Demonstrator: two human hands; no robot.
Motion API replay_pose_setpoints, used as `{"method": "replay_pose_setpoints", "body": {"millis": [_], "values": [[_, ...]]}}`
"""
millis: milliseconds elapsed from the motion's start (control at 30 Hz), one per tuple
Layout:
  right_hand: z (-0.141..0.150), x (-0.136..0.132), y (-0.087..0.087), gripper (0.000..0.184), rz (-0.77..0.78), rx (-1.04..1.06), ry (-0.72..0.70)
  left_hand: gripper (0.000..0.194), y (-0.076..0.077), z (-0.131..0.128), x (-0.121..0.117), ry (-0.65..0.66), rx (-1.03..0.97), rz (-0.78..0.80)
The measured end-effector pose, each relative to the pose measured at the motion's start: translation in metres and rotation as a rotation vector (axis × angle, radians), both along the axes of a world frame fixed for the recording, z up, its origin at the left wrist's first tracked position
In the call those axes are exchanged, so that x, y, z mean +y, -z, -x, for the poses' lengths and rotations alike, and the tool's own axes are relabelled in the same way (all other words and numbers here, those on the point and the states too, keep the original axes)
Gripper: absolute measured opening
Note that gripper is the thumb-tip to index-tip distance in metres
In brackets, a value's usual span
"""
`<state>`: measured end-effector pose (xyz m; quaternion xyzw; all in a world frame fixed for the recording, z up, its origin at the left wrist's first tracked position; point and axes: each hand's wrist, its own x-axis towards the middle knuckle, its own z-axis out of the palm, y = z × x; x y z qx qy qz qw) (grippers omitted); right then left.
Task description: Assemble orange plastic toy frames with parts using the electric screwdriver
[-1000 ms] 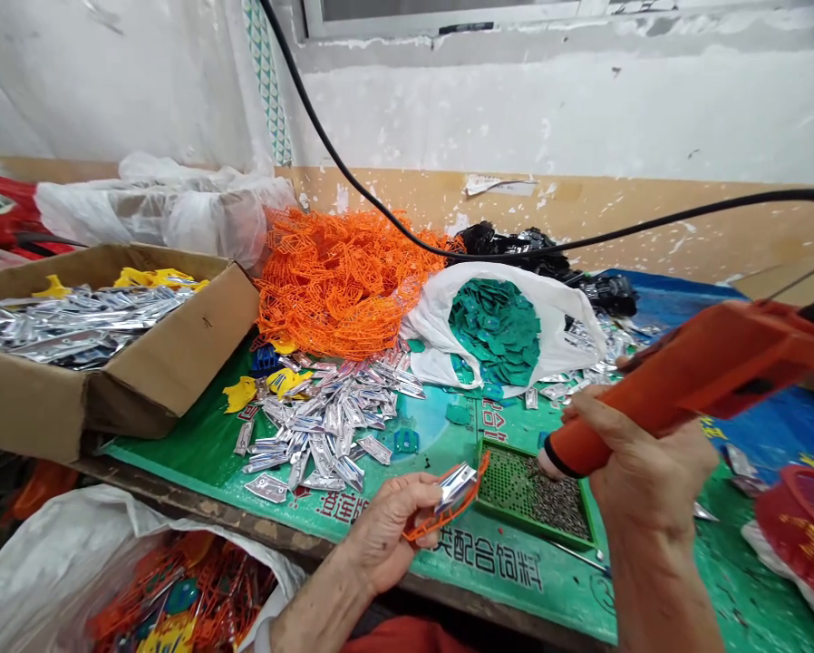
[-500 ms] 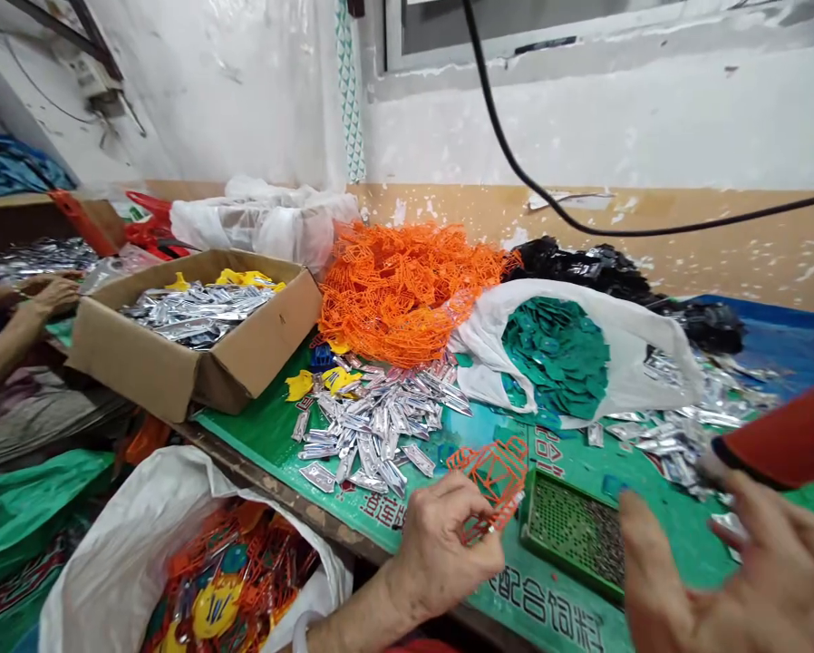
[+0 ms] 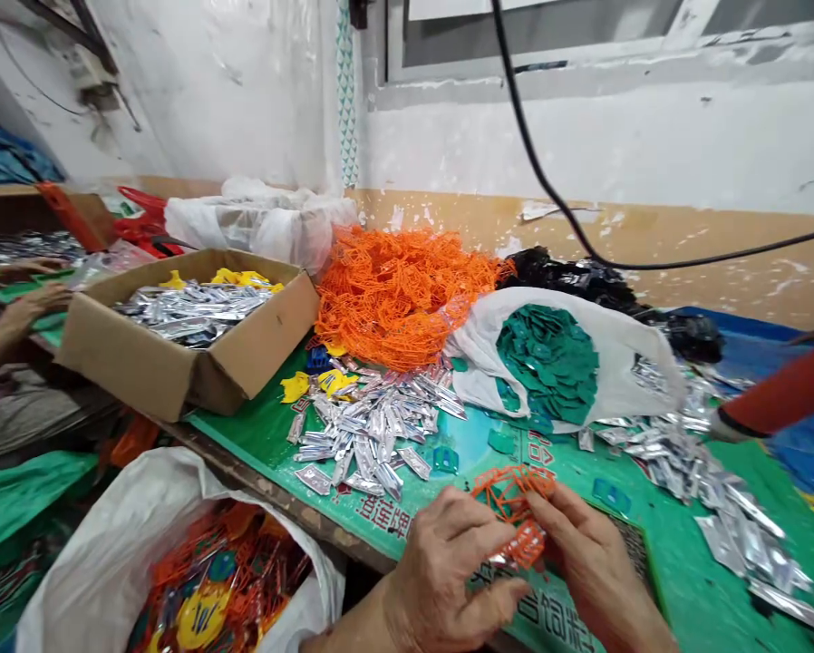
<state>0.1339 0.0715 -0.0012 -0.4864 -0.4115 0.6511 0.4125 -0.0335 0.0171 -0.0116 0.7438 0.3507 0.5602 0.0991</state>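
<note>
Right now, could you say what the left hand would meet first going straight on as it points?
Beyond the orange piece at its fingertips, the left hand would probably meet the right hand, though depth is unclear.

Bright orange mesh pile (image 3: 407,295), teal-green pieces (image 3: 548,363), yellow-lettered blue sheet (image 3: 805,453)

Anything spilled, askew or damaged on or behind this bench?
White bag lies tipped over, green pieces exposed at its mouth. Silvery strips lie loose in a heap, yellow pieces at its edge; possibly just working layout. Paint is flaking on the wall's tan band.
</note>
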Motion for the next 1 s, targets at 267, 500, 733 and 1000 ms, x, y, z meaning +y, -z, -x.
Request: {"method": "replay_pose_setpoints", "body": {"millis": [267,500,733,1000], "values": [[0.004,0.006,0.001,0.043,0.123,0.099,-0.099,0.057,-0.001,0.003,0.005,0.529,-1.012,1.162],[0.026,0.029,0.0,0.048,-0.203,-0.293,-0.328,0.065,-0.001,0.024,0.012,0.809,-1.223,1.204],[0.083,0.044,0.014,0.017,-0.528,-0.745,-0.396,0.086,-0.028,0.081,0.009,0.641,-1.282,1.015],[0.11,0.025,0.035,0.02,-0.702,-1.142,-0.509,0.057,-0.026,0.087,0.014,0.273,-1.375,1.02]]}}
